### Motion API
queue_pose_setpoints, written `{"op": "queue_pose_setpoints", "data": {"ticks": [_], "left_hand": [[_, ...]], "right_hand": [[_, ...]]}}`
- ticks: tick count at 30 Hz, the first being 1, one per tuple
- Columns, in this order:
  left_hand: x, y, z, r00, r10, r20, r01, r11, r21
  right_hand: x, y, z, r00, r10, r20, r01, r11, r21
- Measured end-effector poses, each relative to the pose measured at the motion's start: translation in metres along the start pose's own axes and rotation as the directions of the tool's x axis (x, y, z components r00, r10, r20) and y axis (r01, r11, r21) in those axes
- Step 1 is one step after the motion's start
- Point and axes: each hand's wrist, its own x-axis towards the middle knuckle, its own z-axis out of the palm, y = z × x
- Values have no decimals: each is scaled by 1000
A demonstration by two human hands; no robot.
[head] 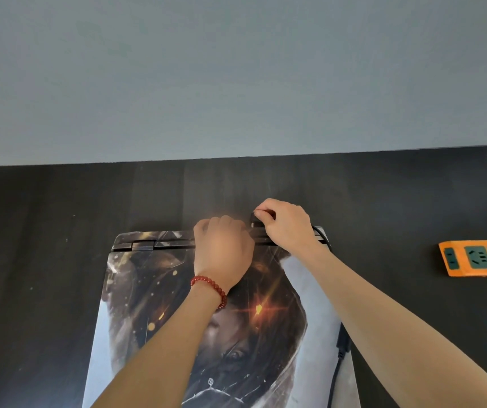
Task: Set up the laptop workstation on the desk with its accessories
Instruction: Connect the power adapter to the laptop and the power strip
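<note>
Against a grey wall [236,69], dark worktop [45,216] fills the lower half of the view. Laptop [154,290] lies closed, centre-near, lid up with printed artwork on it, hinge edge facing the wall.

Left hand [221,251] sits on the lid at the hinge edge, fingers curled down over the back of the laptop — looks like it's gripping the rear edge, though the fingertips are hidden behind it. Red bead bracelet [211,288] on that wrist.

Right hand [286,223] is just beside the left, at the hinge edge right of centre. Its fingers pinch a small black plug [254,219] held against the back of the laptop; can't tell whether it's seated in a port.

Black cable [321,235] runs from under the right hand round the laptop's far-right corner. More black cable shows along the right side of the laptop near the bottom of the view, with a thicker black block on it — the stretch between is hidden by the right forearm.

Orange power strip [478,257] with dark green sockets lies on the worktop at the right edge, well apart from the laptop, partly cut off by the frame.
</note>
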Motion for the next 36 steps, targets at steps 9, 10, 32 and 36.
{"op": "queue_pose_setpoints", "data": {"ticks": [9,10,32,36], "left_hand": [[0,1,-1,1000,-18,9,18,1000,13],[0,1,-1,1000,-19,12,19,1000,14],[-1,1,1,996,-89,-18,90,994,54],[-1,1,0,995,-104,-7,104,992,71]], "right_hand": [[0,1,-1,998,-52,-20,52,999,-11],[0,1,0,998,-61,-20,61,998,-17],[-1,7,4,959,-282,17,277,929,-245],[-2,8,5,942,-335,13,327,909,-260]]}}
